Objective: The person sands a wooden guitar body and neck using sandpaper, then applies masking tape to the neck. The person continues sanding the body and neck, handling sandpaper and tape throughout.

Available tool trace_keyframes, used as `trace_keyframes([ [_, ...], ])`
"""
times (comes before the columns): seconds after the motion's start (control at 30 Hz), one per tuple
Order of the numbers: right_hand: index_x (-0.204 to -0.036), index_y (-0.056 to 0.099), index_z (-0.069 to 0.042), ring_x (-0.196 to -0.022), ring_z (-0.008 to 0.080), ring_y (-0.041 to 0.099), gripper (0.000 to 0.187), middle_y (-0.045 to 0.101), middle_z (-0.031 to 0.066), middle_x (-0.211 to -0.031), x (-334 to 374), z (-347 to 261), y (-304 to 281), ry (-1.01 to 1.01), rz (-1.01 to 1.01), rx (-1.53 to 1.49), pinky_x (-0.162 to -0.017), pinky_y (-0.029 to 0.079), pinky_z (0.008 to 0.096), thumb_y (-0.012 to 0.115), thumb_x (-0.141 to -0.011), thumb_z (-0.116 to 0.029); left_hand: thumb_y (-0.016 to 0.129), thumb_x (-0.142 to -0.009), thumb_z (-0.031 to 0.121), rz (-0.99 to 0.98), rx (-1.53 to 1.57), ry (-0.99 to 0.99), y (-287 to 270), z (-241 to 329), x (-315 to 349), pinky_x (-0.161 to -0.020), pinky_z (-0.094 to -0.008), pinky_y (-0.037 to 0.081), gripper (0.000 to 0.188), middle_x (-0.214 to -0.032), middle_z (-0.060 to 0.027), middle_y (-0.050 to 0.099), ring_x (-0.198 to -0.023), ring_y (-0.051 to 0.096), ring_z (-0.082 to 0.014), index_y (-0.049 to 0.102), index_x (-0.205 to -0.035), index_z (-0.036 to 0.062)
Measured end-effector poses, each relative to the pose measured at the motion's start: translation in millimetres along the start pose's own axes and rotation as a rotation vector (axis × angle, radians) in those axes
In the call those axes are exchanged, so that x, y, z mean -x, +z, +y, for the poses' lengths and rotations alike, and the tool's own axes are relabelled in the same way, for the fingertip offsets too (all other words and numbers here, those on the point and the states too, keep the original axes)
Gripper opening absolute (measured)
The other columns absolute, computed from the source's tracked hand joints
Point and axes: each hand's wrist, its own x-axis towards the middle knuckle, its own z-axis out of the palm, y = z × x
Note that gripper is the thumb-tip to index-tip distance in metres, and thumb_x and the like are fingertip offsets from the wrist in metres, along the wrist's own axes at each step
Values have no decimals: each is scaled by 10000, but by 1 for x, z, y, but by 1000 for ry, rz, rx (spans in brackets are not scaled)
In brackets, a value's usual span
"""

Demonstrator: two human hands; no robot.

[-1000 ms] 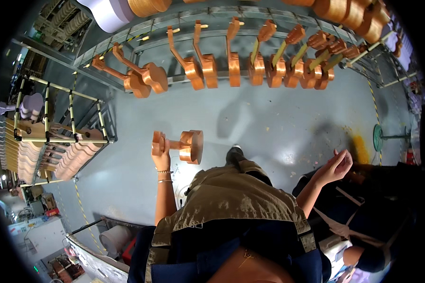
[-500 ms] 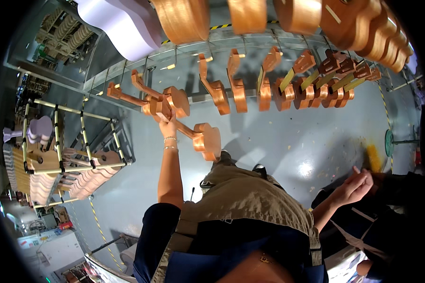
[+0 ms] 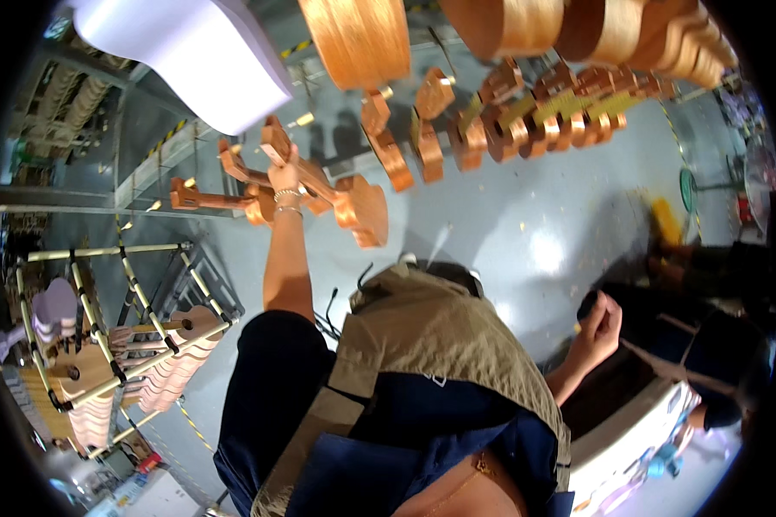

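Observation:
My left hand (image 3: 284, 177) is raised and closed around the neck of a brown wooden ukulele (image 3: 360, 211), just below its headstock. Its body hangs down toward the right, with no strings that I can make out. Close behind and left of it hang other ukuleles (image 3: 207, 200) on the rack's hooks. Off to the right, away from the rack, my right hand (image 3: 601, 332) has its fingers curled in. A dark patch shows by its fingertips, and I cannot tell whether it is held.
A row of ukuleles (image 3: 470, 138) hangs from the metal rack, with larger-looking bodies (image 3: 358, 39) and a pale lilac one (image 3: 203, 60) above. Pipe-framed cart (image 3: 103, 250) with unfinished bodies stands left. A co-worker (image 3: 707, 345) is at right, near a green round stand (image 3: 687, 189).
My left hand has lifted the ukulele up and slightly left, nearer the hooks. My right hand has moved left, its fingers now more curled. The view has shifted closer to the rack.

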Motion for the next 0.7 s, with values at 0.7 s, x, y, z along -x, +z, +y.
trace_keyframes([
  [0.7, -834, 633, -115, -489, 265, 556, 84, 558, 83, -544, 53, -13, -52, 19, -63, 584, -516, 440, 358, 640, -813, -196, 664, -776, 410, -520, -238, -128, 67, -129, 11, -867, -398, 398, 608, -1165, -134, 487, -996, 492, -267, 467, -1220, 45],
])
